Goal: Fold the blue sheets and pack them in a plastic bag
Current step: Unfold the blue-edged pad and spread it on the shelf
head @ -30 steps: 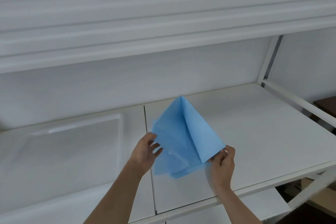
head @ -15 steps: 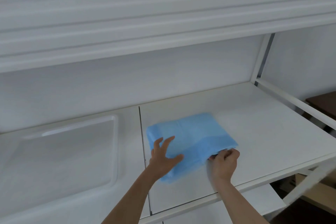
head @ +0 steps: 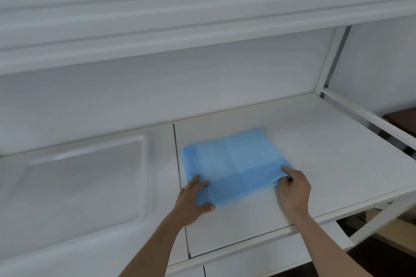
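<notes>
A folded blue sheet (head: 234,164) lies flat on the white table (head: 315,141), roughly rectangular, with fold creases across it. My left hand (head: 191,200) grips its near left corner, thumb under the edge and fingers on top. My right hand (head: 293,186) pinches the near right corner, index finger stretched along the top and the other fingers curled under the fold. No plastic bag is clearly in view.
A shallow white tray (head: 85,177) sits on the table at the left. A seam (head: 180,182) divides the tabletop between tray and sheet. A white shelf (head: 202,18) overhangs above. A frame rail (head: 369,119) runs along the right side.
The sheet was held up in a peak; it now lies flat on the table. My left hand slid from the sheet's top to its near left corner.
</notes>
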Demonstrator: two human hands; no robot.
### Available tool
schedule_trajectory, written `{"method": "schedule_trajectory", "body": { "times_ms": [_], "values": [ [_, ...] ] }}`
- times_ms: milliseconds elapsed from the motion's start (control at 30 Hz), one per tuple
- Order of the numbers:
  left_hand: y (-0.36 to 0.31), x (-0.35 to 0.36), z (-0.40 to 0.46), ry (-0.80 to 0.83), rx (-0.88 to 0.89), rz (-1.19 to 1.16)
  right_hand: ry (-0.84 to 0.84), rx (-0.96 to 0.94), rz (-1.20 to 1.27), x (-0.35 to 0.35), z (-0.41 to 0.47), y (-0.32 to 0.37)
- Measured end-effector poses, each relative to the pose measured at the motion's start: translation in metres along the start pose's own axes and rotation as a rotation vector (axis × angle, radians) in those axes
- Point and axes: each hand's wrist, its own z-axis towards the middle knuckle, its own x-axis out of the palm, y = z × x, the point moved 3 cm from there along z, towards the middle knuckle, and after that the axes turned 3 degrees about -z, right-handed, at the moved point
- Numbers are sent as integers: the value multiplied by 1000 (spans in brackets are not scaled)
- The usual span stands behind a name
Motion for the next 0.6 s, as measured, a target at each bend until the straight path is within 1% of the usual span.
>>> {"method": "schedule_trajectory", "body": {
  "times_ms": [67,133,167,233,300,367,433,533,600],
  "values": [
    [2,-3,2,-197,-85,-76,-12,-27,-41,-1,-8,0],
    [6,-8,0,-408,-213,-231,-43,-51,-103,-5,-18,1],
    [9,-10,-1,-478,-237,-280,-69,-54,-130,-7,-24,2],
    [12,-9,-1,-544,-212,-280,-116,-67,-191,-13,-34,4],
    [12,-7,-2,-568,-157,-265,-102,-120,-264,-15,-44,6],
    [10,-5,-4,-553,-108,-228,-11,-184,-277,-11,-56,10],
    [8,-3,-5,-507,-71,-122,83,-236,-259,-1,-69,14],
    [7,3,-7,-428,-19,25,218,-261,-156,17,-87,30],
    [7,2,-9,-414,-6,67,292,-282,-7,23,-94,46]
  ]
}}
